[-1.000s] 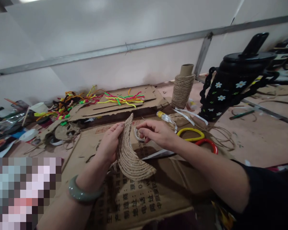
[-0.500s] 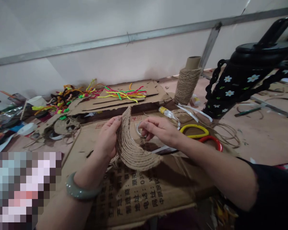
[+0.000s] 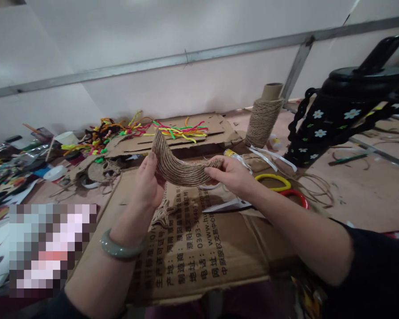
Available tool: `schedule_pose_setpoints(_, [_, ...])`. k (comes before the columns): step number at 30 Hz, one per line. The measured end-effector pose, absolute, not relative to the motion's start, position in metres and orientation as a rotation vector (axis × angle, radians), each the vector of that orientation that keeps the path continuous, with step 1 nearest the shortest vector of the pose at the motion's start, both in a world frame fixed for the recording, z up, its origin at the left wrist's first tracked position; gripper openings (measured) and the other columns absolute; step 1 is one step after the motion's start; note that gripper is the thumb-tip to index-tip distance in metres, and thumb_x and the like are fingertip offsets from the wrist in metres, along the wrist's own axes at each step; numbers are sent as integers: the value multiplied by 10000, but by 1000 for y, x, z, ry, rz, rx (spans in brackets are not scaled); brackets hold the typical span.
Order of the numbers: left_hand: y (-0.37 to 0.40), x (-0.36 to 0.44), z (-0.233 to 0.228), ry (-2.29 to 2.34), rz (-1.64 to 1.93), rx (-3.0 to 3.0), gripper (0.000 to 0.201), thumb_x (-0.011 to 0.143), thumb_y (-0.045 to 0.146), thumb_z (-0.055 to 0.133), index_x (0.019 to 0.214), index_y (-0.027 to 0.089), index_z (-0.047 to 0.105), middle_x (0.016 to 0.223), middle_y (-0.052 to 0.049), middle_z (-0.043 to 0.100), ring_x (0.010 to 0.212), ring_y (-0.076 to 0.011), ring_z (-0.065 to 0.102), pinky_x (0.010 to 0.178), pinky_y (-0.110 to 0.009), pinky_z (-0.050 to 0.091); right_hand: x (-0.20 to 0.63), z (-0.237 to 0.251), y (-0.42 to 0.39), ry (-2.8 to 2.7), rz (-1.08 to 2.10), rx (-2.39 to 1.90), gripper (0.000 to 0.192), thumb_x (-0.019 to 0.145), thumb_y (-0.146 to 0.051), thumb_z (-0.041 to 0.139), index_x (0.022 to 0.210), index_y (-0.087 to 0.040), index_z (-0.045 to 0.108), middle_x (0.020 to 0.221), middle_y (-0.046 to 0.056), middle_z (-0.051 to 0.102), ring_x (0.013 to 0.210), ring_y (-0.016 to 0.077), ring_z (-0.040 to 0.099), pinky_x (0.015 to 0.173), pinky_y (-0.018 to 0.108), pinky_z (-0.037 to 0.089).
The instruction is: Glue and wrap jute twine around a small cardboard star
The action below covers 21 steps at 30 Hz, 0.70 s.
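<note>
A crescent of twine rows is held up between my two hands, its curve hanging downward. My left hand grips its left end, thumb on the near face. At the other tip, my right hand pinches the twine between thumb and fingers. Below lies the printed cardboard, with a twine star partly hidden by my left wrist. Scissors with one yellow and one red handle rest on the board to the right, blades pointing left. Behind my right hand is a small glue bottle.
A twine spool and a black flowered tumbler stand at the back right. Coloured pipe cleaners lie on another cardboard piece. White strips lie near the spool. Paint jars and a white cup crowd the left.
My right hand has come onto the crescent's right tip, having been apart from it with a small white loop. The crescent has risen and turned more level, uncovering the star and scissor blades.
</note>
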<state>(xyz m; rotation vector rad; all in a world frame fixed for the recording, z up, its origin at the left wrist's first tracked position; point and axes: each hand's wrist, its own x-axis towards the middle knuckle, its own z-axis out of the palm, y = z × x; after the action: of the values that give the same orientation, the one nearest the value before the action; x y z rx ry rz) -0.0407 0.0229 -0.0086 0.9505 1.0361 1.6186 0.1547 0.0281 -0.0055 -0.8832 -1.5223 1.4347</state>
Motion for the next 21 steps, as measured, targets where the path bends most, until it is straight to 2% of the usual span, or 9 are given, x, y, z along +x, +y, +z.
schedule_pose_setpoints(3, [16, -35, -7, 900, 1478, 828, 348, 590, 334, 800, 877, 186, 669, 875, -15, 716, 783, -152, 657, 700, -242, 541, 158, -3, 32, -1498, 1422, -841, 131, 723, -241, 629, 749, -150, 539, 688, -20, 570, 596, 64, 562, 576, 204, 519])
schedule_pose_setpoints(6, [11, -30, -8, 920, 1388, 819, 333, 562, 213, 812, 862, 156, 679, 860, -23, 719, 751, -157, 657, 659, -249, 548, 161, -2, 35, -1540, 1319, -830, 206, 720, -306, 644, 814, -158, 537, 713, -12, 579, 596, 79, 567, 574, 232, 525])
schedule_pose_setpoints(8, [10, -27, -9, 933, 1412, 822, 302, 586, 184, 794, 865, 158, 683, 880, -24, 720, 763, -158, 657, 660, -256, 550, 163, -4, 36, -1571, 1102, -862, 297, 740, -370, 633, 932, -166, 537, 821, 29, 621, 689, 121, 605, 645, 294, 544])
schedule_pose_setpoints(10, [9, -24, -10, 922, 1432, 847, 270, 597, 172, 787, 848, 157, 689, 880, -25, 721, 788, -159, 657, 698, -263, 548, 166, -5, 36, -1649, 735, -887, 352, 787, -392, 589, 1063, -181, 531, 1012, 83, 636, 900, 178, 617, 806, 383, 530])
schedule_pose_setpoints(13, [8, -19, -14, 910, 1439, 926, 221, 600, 175, 793, 800, 158, 702, 829, -15, 721, 788, -148, 651, 771, -270, 531, 168, -5, 30, -1840, 163, -861, 325, 842, -328, 526, 1133, -190, 569, 1240, 114, 568, 1195, 229, 495, 1027, 457, 391])
schedule_pose_setpoints(15, [7, -16, -17, 922, 1454, 993, 217, 600, 184, 798, 800, 170, 714, 821, -10, 721, 784, -145, 646, 790, -275, 519, 167, -5, 24, -1967, -60, -845, 315, 850, -290, 510, 1129, -181, 608, 1305, 117, 531, 1291, 252, 407, 1078, 460, 331])
schedule_pose_setpoints(21, [3, -9, -18, 948, 1455, 1049, 183, 617, 187, 787, 791, 183, 731, 823, -7, 723, 781, -143, 641, 772, -274, 510, 157, -7, 7, -2186, -215, -919, 315, 868, -308, 483, 1110, -190, 648, 1359, 99, 508, 1350, 304, 330, 1094, 523, 259])
